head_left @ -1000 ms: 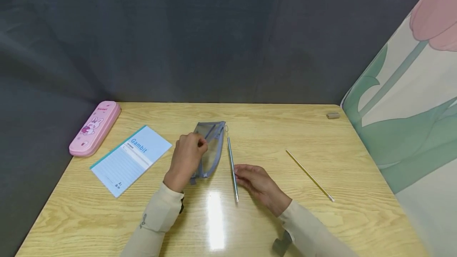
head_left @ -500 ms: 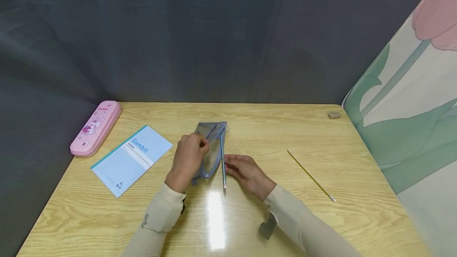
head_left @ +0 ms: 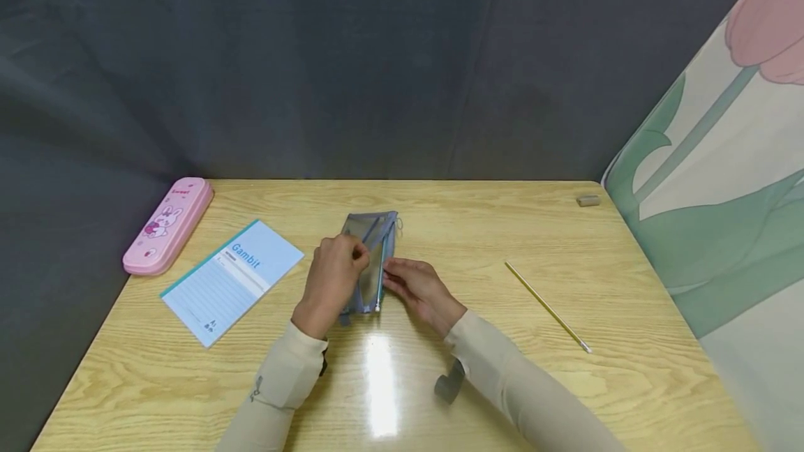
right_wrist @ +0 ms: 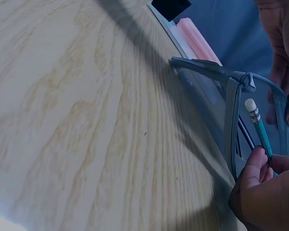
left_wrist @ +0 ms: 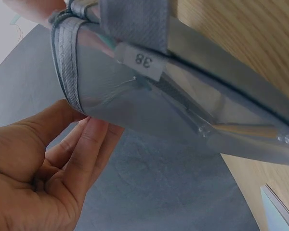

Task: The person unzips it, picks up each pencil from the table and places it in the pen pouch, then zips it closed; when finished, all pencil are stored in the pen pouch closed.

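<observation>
My left hand (head_left: 333,277) pinches one edge of the opening of a grey see-through zippered pencil pouch (head_left: 359,223), holding it up from the table. In the left wrist view, thumb and fingers meet at the pouch's zipper band (left_wrist: 70,67). My right hand (head_left: 423,295) pinches a teal pencil (head_left: 380,277) at the pouch's mouth. In the right wrist view, the pencil's white eraser end (right_wrist: 251,105) points up between the two zipper bands. Its other end is hidden. Through the pouch wall, a yellowish stick (left_wrist: 248,130) shows dimly.
A yellow pencil (head_left: 548,307) lies on the wooden table (head_left: 502,396) to the right. A small grey-brown block (head_left: 587,201) sits at the far right corner. At left are a light blue notebook (head_left: 220,298) and a pink pencil case (head_left: 168,225).
My right hand has moved left and slightly away from me, bringing the teal pencil from beside the pouch into its mouth. The left hand stays at the pouch's edge.
</observation>
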Action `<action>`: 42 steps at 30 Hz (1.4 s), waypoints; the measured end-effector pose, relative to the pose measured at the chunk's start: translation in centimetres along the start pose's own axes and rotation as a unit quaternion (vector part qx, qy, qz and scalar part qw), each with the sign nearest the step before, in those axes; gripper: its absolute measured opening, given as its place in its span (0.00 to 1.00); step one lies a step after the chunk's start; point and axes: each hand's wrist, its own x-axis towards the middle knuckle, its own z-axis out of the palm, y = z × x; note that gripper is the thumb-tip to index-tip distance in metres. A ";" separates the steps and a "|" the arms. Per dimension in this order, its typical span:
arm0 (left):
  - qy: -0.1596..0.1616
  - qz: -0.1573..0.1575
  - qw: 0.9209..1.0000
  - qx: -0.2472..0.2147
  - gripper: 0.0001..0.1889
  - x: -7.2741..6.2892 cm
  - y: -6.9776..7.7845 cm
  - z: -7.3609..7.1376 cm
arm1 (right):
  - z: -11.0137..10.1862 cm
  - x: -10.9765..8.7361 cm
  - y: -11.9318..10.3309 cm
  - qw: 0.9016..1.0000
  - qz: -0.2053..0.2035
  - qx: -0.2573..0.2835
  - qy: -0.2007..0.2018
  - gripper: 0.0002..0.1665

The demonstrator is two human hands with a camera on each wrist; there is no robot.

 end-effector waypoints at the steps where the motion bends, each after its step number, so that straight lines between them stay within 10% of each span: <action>1: -0.001 0.000 1.000 0.000 0.07 0.0 0.0 0.0 | 0.1 0.1 0.0 1.000 0.000 0.002 0.003 0.18; 42: -0.006 -0.012 1.000 0.016 0.06 0.3 -0.1 0.3 | 4.3 0.7 0.5 1.000 -0.026 -0.013 0.009 0.17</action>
